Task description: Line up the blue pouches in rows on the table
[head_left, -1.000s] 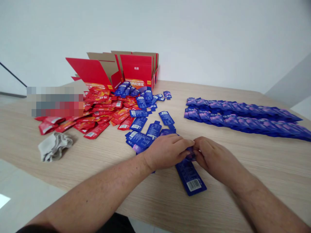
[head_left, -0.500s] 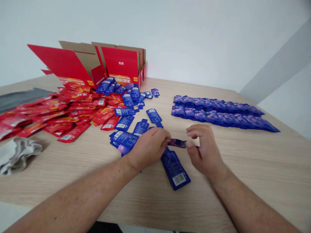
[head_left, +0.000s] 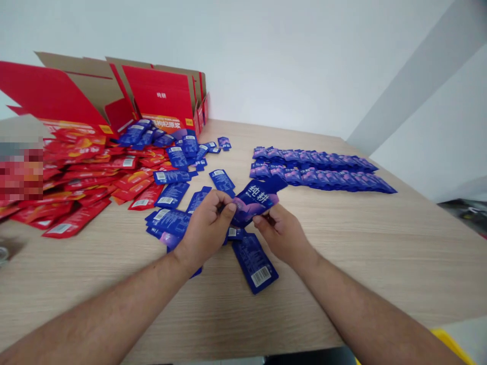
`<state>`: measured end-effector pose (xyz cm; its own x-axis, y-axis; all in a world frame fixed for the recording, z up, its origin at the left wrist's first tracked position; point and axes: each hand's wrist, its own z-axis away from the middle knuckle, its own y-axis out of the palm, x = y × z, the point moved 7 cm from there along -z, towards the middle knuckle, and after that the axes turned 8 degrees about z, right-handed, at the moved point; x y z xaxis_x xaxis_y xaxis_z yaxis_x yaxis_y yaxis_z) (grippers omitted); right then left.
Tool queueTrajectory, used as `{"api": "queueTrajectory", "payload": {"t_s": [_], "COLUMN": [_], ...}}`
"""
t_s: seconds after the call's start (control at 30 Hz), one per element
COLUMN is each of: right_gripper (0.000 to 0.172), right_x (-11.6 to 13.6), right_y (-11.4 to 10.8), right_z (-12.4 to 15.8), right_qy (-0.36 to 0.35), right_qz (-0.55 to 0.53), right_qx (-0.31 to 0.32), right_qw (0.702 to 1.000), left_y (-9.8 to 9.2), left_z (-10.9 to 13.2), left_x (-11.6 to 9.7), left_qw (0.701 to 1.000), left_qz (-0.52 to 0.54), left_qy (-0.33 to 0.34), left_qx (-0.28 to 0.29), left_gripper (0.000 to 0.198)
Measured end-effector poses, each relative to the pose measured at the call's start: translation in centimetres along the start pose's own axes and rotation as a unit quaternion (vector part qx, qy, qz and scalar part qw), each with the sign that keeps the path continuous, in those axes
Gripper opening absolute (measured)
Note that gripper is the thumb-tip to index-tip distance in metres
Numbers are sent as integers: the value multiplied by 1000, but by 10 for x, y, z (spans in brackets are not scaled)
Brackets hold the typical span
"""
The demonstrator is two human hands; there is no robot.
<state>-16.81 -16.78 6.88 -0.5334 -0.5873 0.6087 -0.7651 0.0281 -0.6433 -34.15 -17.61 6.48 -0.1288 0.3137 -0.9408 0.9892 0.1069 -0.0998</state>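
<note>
A flat, blue-and-purple, plastic-looking pouch (head_left: 254,202) was held above the pale wood-grained desk (head_left: 365,238) in the pinched grip of the left hand (head_left: 208,219) and right hand (head_left: 286,234); creasing could have been caused by uneven pulling.

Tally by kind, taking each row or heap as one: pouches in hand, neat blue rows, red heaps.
Held blue pouch: 1
Back row and front row of blue pouches: 2
Heap of red pouches: 1
Total: 4
</note>
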Motion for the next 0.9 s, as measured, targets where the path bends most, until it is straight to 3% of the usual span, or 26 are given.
{"api": "queueTrajectory", "payload": {"t_s": [0.13, 0.3, 0.9], "right_gripper": [14, 11, 12], "right_x": [-17, -25, -22], "right_y": [-7, -6, -9], "right_z": [-4, -6, -8], "right_qy": [65, 83, 92], "right_qz": [-27, -42, -54], "right_qx": [-14, -9, 18], "right_qw": [997, 996, 994], "left_y": [6, 9, 6], "left_z": [1, 0, 2], "left_x": [1, -8, -12], "left_qw": [996, 980, 977], "left_qz": [-71, -185, -193], "left_qy": [-17, 1, -5], "left_qx": [49, 72, 90], "left_gripper": [22, 23, 30]}}
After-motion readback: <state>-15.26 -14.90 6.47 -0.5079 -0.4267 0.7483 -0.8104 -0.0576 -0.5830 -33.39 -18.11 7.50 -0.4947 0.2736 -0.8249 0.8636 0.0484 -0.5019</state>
